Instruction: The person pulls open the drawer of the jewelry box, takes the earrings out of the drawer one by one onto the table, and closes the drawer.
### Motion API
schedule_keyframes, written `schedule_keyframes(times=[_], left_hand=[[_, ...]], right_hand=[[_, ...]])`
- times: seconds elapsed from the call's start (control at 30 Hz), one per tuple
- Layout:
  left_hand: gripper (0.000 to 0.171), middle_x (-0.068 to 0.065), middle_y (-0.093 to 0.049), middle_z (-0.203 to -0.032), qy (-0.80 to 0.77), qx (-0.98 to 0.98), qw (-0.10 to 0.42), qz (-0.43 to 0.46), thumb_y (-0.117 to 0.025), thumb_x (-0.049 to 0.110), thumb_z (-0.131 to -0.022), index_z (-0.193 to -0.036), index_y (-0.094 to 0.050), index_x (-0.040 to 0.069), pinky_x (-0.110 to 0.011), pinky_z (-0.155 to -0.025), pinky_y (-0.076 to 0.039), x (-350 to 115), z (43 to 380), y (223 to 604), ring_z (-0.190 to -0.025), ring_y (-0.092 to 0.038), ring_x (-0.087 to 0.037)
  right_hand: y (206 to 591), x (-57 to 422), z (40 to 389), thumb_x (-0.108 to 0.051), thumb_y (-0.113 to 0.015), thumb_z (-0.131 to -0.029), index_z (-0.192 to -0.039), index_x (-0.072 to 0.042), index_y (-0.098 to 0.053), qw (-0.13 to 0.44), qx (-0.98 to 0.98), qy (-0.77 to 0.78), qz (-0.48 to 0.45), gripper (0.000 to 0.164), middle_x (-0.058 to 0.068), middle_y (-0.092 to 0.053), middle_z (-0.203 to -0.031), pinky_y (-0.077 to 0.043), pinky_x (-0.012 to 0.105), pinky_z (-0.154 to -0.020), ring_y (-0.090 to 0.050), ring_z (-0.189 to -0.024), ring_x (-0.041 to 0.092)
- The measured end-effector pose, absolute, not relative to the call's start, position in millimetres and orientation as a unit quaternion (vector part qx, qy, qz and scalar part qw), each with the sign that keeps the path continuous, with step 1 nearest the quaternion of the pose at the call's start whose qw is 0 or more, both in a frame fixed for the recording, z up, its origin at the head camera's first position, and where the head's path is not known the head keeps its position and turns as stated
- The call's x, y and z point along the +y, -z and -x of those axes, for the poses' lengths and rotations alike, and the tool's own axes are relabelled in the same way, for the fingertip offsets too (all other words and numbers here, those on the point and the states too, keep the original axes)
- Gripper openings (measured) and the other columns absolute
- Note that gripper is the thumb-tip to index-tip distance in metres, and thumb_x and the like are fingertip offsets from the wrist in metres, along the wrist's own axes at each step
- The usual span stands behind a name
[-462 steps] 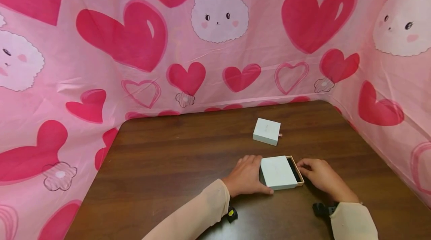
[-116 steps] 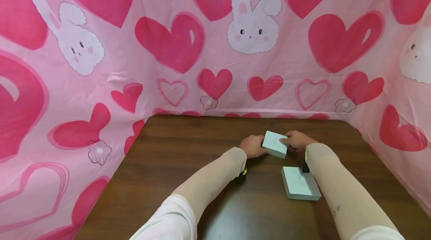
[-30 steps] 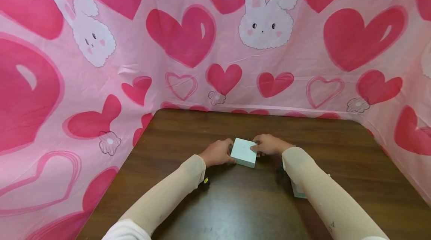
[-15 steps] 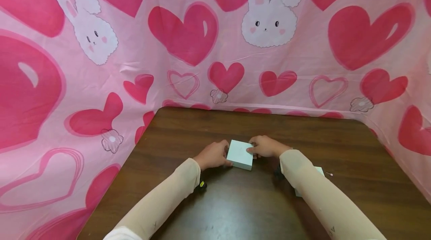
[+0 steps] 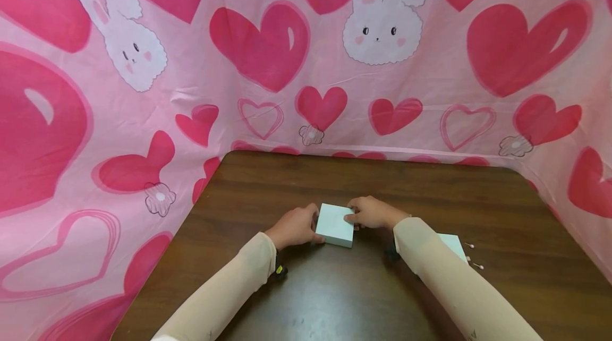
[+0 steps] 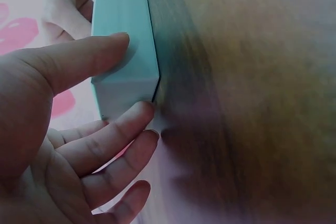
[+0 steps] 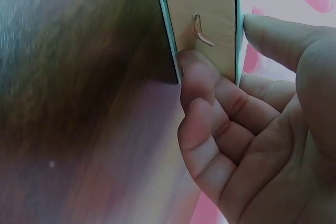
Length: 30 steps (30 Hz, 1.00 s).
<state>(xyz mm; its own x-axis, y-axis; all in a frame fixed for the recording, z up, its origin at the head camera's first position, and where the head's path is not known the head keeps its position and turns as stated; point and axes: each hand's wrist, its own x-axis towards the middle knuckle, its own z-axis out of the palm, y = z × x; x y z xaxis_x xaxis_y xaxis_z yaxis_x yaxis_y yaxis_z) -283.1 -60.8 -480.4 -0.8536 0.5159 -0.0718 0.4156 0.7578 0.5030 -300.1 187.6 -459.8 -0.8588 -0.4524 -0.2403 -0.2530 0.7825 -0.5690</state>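
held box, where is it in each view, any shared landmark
Head: held box just right of centre, lower half.
Left wrist: held box left of centre, mostly upper half.
Right wrist: held box at top, right of centre.
Shared landmark: right hand, in all three.

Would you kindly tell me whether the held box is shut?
Apparently shut: in the right wrist view, its tan drawer front looks flush with the pale cover.

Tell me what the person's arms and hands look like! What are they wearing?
The left sleeve and right sleeve are long and cream-coloured. A small dark mark shows far up the right one. The left hand and right hand wear no gloves. A black device with a yellow patch sits by the left wrist; a dark device shows by the right.
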Motion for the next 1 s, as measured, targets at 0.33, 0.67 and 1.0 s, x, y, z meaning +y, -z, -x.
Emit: schedule_keyframes(times=[0.33,0.67,1.0], left_hand=[[0.059,0.006,-0.056,-0.076,-0.24,0.932,0.121,-0.244,-0.086,0.046,-0.07,-0.106,-0.051,0.015,-0.029,-0.059,-0.046,-71.0,267.2,478.8,-0.064,-0.054,-0.012],[0.056,0.006,-0.056,-0.075,-0.254,0.928,0.134,-0.237,-0.086,0.048,-0.069,-0.1,-0.049,0.018,-0.03,-0.055,-0.044,-75.6,253.0,477.6,-0.061,-0.052,-0.013],[0.054,0.006,-0.054,-0.073,-0.244,0.931,0.123,-0.241,-0.086,0.048,-0.069,-0.094,-0.048,0.02,-0.03,-0.053,-0.042,-78.9,239.9,477.8,-0.059,-0.05,-0.013]], right_hand=[[462.3,178.0,289.9,-0.032,-0.067,-0.093,-0.111,-0.014,-0.066,0.189,0.925,0.266,0.192,0.026,-0.002,-0.063,-0.076,-0.049,0.032,-0.064,-0.058,-0.067,0.016],[459.9,174.0,280.1,-0.034,-0.068,-0.092,-0.113,-0.015,-0.067,0.19,0.923,0.269,0.201,0.028,-0.002,-0.063,-0.077,-0.049,0.033,-0.065,-0.058,-0.069,0.016],[464.9,174.9,269.8,-0.034,-0.068,-0.092,-0.114,-0.015,-0.066,0.196,0.914,0.285,0.212,0.029,-0.003,-0.063,-0.074,-0.049,0.034,-0.063,-0.057,-0.066,0.016]])
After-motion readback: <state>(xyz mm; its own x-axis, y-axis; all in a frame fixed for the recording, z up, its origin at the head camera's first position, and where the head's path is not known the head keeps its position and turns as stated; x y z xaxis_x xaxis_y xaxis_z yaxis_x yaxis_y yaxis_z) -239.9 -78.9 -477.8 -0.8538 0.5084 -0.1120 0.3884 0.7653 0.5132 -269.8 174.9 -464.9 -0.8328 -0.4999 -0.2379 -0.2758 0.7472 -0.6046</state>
